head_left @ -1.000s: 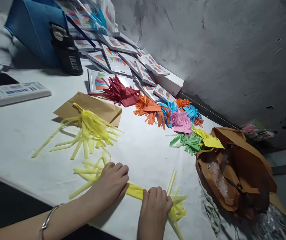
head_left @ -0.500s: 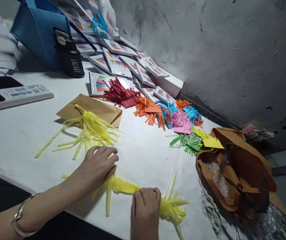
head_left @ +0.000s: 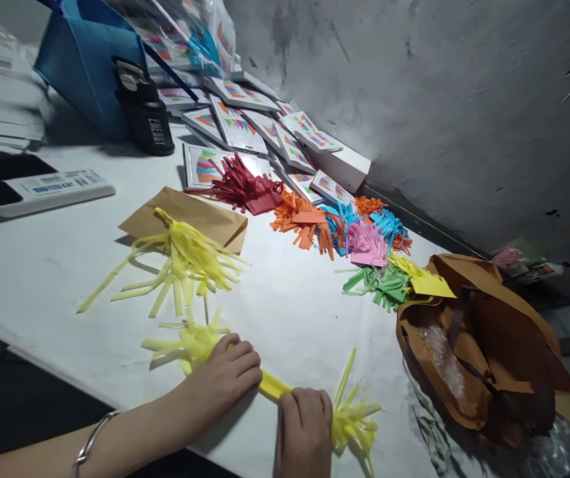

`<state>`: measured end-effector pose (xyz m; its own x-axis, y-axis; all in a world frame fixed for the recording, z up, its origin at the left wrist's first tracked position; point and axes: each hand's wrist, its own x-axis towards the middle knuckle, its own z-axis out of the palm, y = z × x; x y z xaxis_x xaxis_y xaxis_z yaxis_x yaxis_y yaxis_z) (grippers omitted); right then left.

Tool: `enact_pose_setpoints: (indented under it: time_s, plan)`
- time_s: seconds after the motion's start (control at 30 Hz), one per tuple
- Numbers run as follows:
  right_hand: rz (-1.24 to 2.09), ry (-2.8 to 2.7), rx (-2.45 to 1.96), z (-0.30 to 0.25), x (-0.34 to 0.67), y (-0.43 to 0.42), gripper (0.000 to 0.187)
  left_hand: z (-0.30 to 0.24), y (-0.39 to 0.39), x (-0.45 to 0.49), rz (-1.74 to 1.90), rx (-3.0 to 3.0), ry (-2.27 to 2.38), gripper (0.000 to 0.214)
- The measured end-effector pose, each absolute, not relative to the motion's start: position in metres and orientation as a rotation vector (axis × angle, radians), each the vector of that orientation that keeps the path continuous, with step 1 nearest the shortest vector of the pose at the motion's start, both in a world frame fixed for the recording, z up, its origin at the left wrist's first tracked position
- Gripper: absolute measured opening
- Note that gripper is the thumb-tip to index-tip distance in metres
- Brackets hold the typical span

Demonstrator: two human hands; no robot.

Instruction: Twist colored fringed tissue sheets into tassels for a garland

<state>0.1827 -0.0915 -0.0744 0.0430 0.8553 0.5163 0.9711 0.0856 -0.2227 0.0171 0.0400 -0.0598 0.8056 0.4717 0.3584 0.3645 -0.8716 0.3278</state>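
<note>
The left hand (head_left: 235, 373), a bracelet (head_left: 88, 441) on its wrist, is closed over one end of the bare yellow band of a tassel (head_left: 275, 385); the right hand (head_left: 306, 425) is closed over the other. The tassel lies along the near part of the worktop (head_left: 289, 318), fringe fanning out beyond each hand.

Past the left hand, a loose yellow tassel (head_left: 190, 245) lies partly on brown paper (head_left: 210, 219). To the right, a brown bag (head_left: 508, 332) gapes open; beside it lie yellow fringe (head_left: 428, 282) with a flat flap and a green tassel (head_left: 381, 287).

Farther back run pink (head_left: 367, 244), orange (head_left: 304, 218) and red (head_left: 249, 189) tassels, then a heap of picture boxes (head_left: 237, 129). Left of these stand a black bottle (head_left: 148, 123) and a blue bag (head_left: 95, 73). A grey wall (head_left: 414, 99) rises behind.
</note>
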Motion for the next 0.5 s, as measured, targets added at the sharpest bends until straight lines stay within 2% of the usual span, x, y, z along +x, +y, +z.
enact_pose_setpoints:
  time_s: [0.3, 0.43, 0.5]
  plan:
    - [-0.419, -1.666, -2.198, -0.083, 0.185, -0.087, 0.018, -0.05, 0.044, 0.033, 0.36, 2.831, 0.876, 0.021]
    - [-0.463, -1.616, -2.143, -0.073, 0.183, -0.081, 0.012, -0.042, 0.047, 0.04, 0.244, 2.814, 0.899, 0.022]
    - [-0.395, -1.7, -1.995, -0.068, 0.178, -0.079, 0.016, -0.038, 0.048, 0.04, 0.231, 2.798, 0.904, 0.022]
